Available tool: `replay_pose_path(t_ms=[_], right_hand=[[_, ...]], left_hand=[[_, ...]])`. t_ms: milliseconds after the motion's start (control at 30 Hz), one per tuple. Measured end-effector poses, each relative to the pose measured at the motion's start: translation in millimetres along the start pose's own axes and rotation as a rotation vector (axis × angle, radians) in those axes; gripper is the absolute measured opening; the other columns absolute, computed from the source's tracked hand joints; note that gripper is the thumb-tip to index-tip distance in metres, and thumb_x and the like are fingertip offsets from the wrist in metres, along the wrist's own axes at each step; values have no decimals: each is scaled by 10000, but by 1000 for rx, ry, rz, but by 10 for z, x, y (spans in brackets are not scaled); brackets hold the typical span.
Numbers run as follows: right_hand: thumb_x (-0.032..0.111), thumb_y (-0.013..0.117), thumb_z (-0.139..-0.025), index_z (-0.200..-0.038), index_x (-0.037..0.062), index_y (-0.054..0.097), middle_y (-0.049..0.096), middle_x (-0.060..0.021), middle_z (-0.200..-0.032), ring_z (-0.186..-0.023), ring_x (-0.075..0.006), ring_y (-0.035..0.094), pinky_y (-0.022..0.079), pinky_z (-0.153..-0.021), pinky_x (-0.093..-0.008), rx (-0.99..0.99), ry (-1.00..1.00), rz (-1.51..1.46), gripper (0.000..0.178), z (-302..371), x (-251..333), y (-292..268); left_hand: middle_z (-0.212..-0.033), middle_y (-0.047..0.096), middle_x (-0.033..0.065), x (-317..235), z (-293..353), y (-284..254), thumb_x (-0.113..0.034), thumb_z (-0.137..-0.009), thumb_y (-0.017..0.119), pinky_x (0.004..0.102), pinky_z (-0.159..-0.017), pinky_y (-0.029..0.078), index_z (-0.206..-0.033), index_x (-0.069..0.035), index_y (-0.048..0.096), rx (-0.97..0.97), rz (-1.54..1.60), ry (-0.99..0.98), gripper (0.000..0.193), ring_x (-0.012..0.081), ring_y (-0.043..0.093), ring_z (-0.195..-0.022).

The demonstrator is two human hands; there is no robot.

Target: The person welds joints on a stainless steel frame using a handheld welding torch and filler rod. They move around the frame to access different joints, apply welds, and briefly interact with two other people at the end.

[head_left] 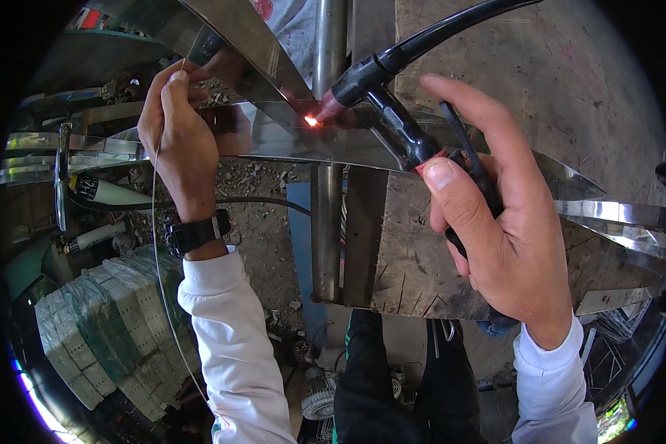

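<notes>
My right hand [507,229] is wrapped round the black handle of a TIG welding torch [399,122], thumb on its near side and index finger raised. The torch's tip points left at a small orange glow [312,120], where a slanting polished metal strip [263,59] meets a crosswise polished metal strip [281,144]. Over the left end of the crosswise strip, my left hand [179,137] pinches a thin filler rod [156,237]. The rod's long tail hangs down past my wrist and along my sleeve. Its front end is hard to make out.
A worn wooden board [540,96] lies at the right. An upright-running metal pipe [325,244] passes under the crosswise strip. Plastic-wrapped blocks [100,325] are stacked at lower left. A black hose [259,200] crosses below my left hand. Near my legs sits a motor [320,396].
</notes>
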State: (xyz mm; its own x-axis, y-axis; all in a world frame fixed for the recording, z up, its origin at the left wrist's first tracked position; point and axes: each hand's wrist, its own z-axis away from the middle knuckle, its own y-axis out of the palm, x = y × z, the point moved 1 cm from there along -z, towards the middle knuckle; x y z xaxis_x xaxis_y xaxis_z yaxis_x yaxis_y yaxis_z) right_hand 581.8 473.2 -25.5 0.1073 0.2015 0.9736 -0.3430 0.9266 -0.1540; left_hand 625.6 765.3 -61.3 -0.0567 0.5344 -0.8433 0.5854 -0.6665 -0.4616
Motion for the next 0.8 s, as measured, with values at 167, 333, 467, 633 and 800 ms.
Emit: replay_pose_path(t_ms=[167,333,467,633,800], right_hand=[[348,580,-1050,-1525,144,472,559,4,-683,-468,-31,446,356,-445,-215,6,11,-10,528,-3,22,-3],[330,579,-1049,-1521,140,477,557,6,-693,-474,-25,436,354,-450,-208,22,-9,-7,519,-17,37,-11],[328,570,-1053,-1532,142,457,557,7,-686,-471,-25,441,354,-446,-206,-5,-23,16,526,-15,3,-13],[323,560,-1060,-1535,154,454,557,6,-678,-469,-28,450,363,-447,-204,2,-2,19,516,3,14,6],[300,568,-1054,-1528,151,466,560,17,-699,-496,-18,436,364,-457,-197,23,-14,14,507,-9,50,-1]], left_hand=[[-935,755,61,-10,7,10,-235,-1022,526,266,-752,464,-1145,14,738,6,-17,39,349,108,607,-823],[-855,707,84,16,-48,-56,-129,-984,425,335,-752,485,-905,5,691,17,-76,-11,308,175,612,-757],[-960,750,68,-26,0,29,-223,-1018,530,265,-771,467,-1144,22,734,9,17,1,343,110,595,-844],[-940,755,62,43,-9,15,-224,-1029,516,257,-733,455,-1144,12,737,12,70,-42,343,100,595,-827],[-919,751,67,6,-22,-34,-231,-1031,510,263,-729,454,-1162,2,738,21,0,-62,352,104,585,-808]])
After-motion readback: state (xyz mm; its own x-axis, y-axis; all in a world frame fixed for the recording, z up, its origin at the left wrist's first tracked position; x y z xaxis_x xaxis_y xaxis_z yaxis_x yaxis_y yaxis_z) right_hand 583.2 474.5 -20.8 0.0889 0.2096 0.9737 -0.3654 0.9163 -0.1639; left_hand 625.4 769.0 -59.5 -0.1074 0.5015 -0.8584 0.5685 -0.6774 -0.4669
